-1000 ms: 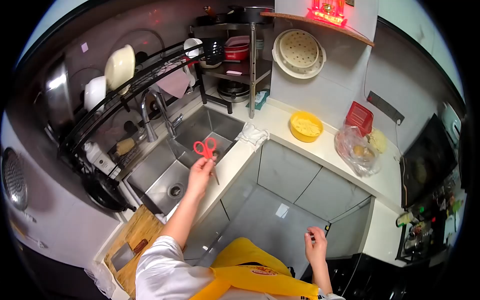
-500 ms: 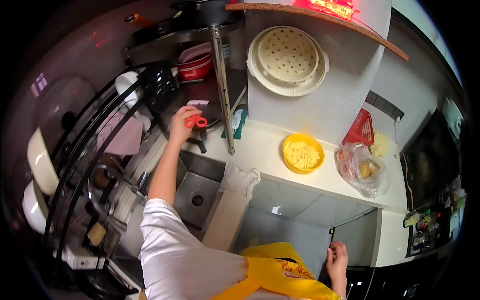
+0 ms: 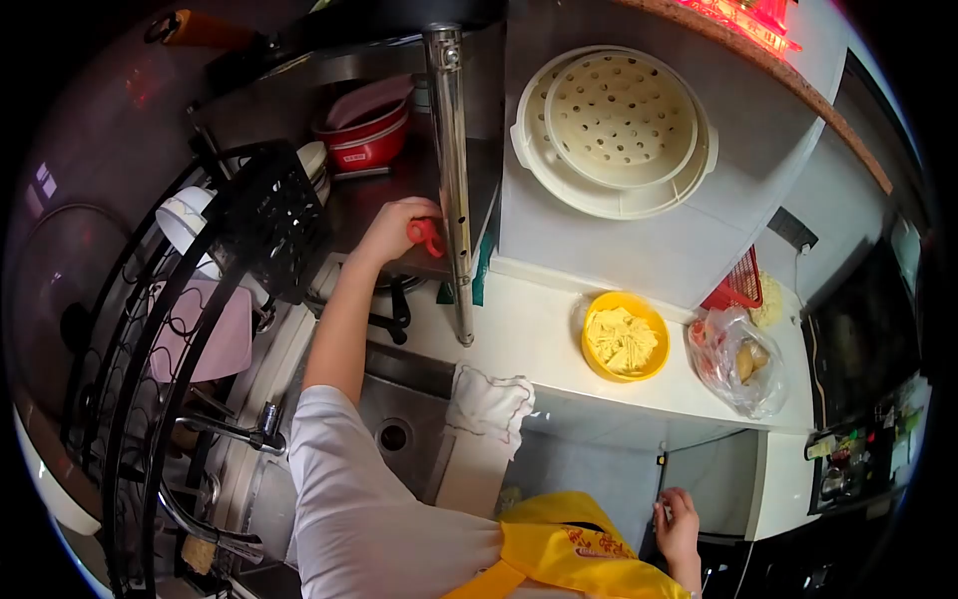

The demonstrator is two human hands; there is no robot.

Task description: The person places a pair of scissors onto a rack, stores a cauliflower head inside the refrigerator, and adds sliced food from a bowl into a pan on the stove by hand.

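Observation:
My left hand (image 3: 395,228) reaches out over the metal shelf, closed around scissors with red looped handles (image 3: 426,236). The blades are hidden. Just right of the hand rises an upright metal post (image 3: 455,190), and a pan with a black handle (image 3: 398,304) sits below it. At my right side, low by the yellow apron (image 3: 569,544), hangs my right hand (image 3: 679,521), its fingers loosely bent and apart with nothing visible in them.
A yellow bowl (image 3: 654,368) of pale cut pieces stands on the white counter (image 3: 529,309), left of a clear plastic bag (image 3: 743,374). Nearer me are the sink (image 3: 384,394) and a cloth (image 3: 489,404). A black dish rack (image 3: 130,429) flanks the left; a red basin (image 3: 369,145) sits on the shelf.
My left hand has moved right with the scissors, closer to the metal post. The camera view has shifted nearer the shelf. My right hand stays low at my side.

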